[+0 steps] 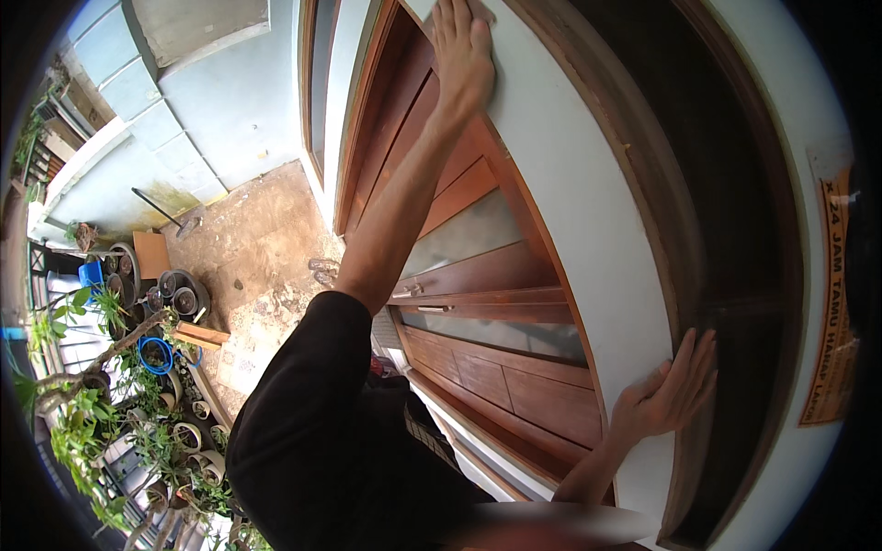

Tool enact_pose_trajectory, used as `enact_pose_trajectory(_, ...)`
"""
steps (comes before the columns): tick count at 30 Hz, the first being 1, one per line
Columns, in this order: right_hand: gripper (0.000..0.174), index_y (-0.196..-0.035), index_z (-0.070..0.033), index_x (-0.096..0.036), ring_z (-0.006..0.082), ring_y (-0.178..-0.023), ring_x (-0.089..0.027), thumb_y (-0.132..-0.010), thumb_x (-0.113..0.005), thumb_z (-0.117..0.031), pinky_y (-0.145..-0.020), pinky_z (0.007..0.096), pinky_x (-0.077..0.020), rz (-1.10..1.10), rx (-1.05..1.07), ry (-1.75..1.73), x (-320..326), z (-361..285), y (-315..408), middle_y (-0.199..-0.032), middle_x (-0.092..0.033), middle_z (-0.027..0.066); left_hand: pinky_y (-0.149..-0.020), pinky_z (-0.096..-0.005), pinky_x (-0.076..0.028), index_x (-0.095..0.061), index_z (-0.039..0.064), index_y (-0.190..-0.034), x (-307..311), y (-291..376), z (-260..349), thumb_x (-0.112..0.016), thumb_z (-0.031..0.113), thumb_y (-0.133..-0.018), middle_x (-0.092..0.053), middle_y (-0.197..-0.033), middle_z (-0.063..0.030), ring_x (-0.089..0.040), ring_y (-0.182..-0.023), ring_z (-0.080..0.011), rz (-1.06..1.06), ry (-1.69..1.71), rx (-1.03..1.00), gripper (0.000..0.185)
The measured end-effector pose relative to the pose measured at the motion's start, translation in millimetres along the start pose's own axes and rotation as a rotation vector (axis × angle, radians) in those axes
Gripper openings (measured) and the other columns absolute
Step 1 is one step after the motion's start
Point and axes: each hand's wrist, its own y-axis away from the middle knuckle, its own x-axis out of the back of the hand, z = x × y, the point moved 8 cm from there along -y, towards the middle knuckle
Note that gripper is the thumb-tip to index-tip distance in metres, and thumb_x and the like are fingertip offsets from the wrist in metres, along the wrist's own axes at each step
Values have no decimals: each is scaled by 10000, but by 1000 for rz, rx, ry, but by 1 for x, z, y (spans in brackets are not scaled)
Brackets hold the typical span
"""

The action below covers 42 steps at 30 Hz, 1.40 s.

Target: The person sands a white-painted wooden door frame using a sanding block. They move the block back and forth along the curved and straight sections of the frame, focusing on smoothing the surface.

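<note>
My left hand [463, 58] lies flat against the white wall band [579, 158] above a brown wooden double door [496, 275]. A small grey-brown patch shows beside its fingertips; what it is, I cannot tell. Lower in the picture, my right hand [665, 392] is spread, palm toward the wall, where the white band meets the brown frame [672, 255] of a dark transom window [737, 241]. No object is visible in that hand. The door leaves have glass panes [465, 244] and metal handles [434, 308].
Potted plants [186, 303] crowd the left side, with a coiled blue hose [156, 355] and a blue bucket [90, 275]. Footwear [324, 271] lies on the worn floor [265, 227]. A long-handled tool [157, 206] leans by the wall. An orange sticker [827, 296] bears writing.
</note>
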Motion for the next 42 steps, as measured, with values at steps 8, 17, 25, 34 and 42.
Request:
enact_pose_trajectory(8,417,-1310,-123,-649,292,-1258,-612,-1091,-310,-228,-1101,536,-401,33,-8,19,3,5,2,-1354,-646,100,-1233,-539,-25,-69,85,-1617,-32,89,76,-276,463,-1066,-25,-1681,-172,29,-1546,-378,-192,18,-91,699)
enact_pose_trajectory(17,404,-1294,-144,-665,277,-1259,-614,-1079,-335,-234,-1133,539,-365,44,-20,-16,3,3,3,-1343,-657,80,-1218,-576,-28,-116,52,-1610,-58,202,123,-255,363,-1064,-22,-1670,-219,28,-1536,-433,-183,-16,-73,644)
enact_pose_trajectory(25,398,-1312,-149,-657,288,-1295,-584,-1063,-353,-213,-1158,546,-327,55,-33,-49,5,5,8,-1341,-659,71,-1234,-532,-55,-154,49,-1601,-50,179,132,-276,336,-1068,-106,-1674,-171,-73,-1542,-386,-64,-11,-69,618)
enact_pose_trajectory(34,385,-1311,-146,-654,333,-1340,-537,-1033,-390,-141,-1157,558,-310,87,-64,-109,7,14,8,-1350,-652,84,-1238,-507,-103,-161,23,-1594,-39,103,115,-265,414,-1076,-155,-1661,-183,-86,-1537,-395,-1,-21,-99,657)
enact_pose_trajectory(42,394,-1328,-142,-642,355,-1364,-505,-1014,-405,-114,-1168,567,-278,67,-67,-90,8,19,16,-1368,-641,87,-1214,-565,-116,-235,93,-1597,-53,128,151,-323,397,-1053,-146,-1669,-174,-99,-1528,-434,-90,-11,-235,629)
